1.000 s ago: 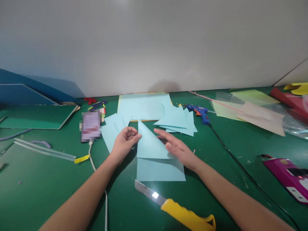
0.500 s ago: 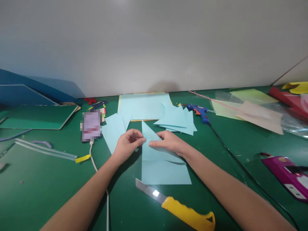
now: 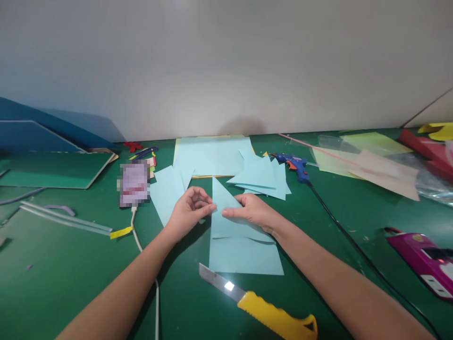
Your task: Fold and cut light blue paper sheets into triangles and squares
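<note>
A light blue paper sheet (image 3: 244,257), its upper part folded to a slanted point, lies in front of me. My left hand (image 3: 193,208) pinches the upper left edge of that paper between thumb and fingertips. On the right, my right hand (image 3: 249,211) grips the slanted edge, thumb on top and fingers behind, partly hidden. A yellow-handled knife (image 3: 271,314) with a wide blade rests nearer to me. Beyond my hands are cut blue paper pieces (image 3: 256,174), more blue pieces (image 3: 166,189) to the left, and a larger blue sheet (image 3: 212,153).
A blue glue gun (image 3: 295,165) with a black cord lies right of the papers. Further right are coloured sheets (image 3: 385,170) and a purple power strip (image 3: 423,262). At left, a blurred-out device (image 3: 134,184) has a white cable, near clear sticks (image 3: 67,217) and a green board (image 3: 53,170).
The folded paper has shifted very slightly to the right, its upper part now a little offset from the lower. Both hands keep nearly the same hold.
</note>
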`<action>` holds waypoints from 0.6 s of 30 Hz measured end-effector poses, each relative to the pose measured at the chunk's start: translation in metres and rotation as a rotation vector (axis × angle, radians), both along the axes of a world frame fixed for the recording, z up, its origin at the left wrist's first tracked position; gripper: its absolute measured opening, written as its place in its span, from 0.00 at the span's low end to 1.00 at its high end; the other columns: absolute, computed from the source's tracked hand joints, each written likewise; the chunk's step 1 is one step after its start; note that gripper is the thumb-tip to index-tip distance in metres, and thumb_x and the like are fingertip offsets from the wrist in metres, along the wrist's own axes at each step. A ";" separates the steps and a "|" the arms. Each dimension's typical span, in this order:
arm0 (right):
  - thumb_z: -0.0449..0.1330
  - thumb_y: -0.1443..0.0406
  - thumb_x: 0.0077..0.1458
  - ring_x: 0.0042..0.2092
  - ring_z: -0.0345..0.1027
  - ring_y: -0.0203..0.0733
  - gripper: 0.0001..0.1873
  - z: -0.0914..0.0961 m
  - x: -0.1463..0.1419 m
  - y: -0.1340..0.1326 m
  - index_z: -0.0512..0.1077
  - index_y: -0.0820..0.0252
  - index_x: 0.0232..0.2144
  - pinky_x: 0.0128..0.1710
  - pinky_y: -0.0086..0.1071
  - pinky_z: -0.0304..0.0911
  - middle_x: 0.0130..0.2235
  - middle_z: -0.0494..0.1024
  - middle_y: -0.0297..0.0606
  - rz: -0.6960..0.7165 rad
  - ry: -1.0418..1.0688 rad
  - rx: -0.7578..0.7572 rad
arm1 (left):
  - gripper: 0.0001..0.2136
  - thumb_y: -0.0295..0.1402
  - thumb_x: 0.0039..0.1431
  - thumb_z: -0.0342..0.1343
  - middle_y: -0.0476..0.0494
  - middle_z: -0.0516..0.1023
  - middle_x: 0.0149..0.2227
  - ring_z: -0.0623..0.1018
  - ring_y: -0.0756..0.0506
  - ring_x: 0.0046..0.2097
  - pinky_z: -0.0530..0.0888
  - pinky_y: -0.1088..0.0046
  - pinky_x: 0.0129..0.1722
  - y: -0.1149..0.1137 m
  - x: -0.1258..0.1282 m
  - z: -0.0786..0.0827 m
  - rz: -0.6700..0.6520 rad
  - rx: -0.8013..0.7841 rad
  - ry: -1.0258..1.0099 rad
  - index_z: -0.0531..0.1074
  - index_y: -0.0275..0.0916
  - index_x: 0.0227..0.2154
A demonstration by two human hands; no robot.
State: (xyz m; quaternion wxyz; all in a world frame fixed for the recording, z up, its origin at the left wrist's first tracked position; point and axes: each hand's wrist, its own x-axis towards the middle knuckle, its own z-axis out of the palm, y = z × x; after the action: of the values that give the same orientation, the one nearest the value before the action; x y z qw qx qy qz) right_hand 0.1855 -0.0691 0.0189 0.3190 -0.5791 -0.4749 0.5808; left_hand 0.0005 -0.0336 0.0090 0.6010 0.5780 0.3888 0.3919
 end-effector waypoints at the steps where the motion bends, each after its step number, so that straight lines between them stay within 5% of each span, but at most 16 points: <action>1: 0.69 0.60 0.38 0.26 0.64 0.34 0.13 -0.001 0.000 0.000 0.75 0.62 0.26 0.26 0.27 0.60 0.25 0.73 0.33 -0.002 0.001 0.004 | 0.16 0.30 0.40 0.66 0.55 0.72 0.27 0.74 0.55 0.26 0.72 0.78 0.27 0.000 0.000 0.001 0.001 -0.010 -0.005 0.63 0.38 0.29; 18: 0.70 0.63 0.38 0.24 0.64 0.33 0.11 -0.004 0.001 0.001 0.73 0.61 0.22 0.25 0.26 0.60 0.23 0.74 0.32 -0.137 0.073 -0.026 | 0.19 0.30 0.41 0.66 0.57 0.73 0.23 0.74 0.53 0.23 0.72 0.77 0.26 -0.001 -0.001 0.000 -0.069 -0.113 0.031 0.62 0.39 0.34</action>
State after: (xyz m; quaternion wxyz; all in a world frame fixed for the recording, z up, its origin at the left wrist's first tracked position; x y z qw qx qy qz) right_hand 0.1864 -0.0681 0.0152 0.3673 -0.5928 -0.4147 0.5845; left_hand 0.0000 -0.0344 0.0085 0.6398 0.5621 0.3994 0.3393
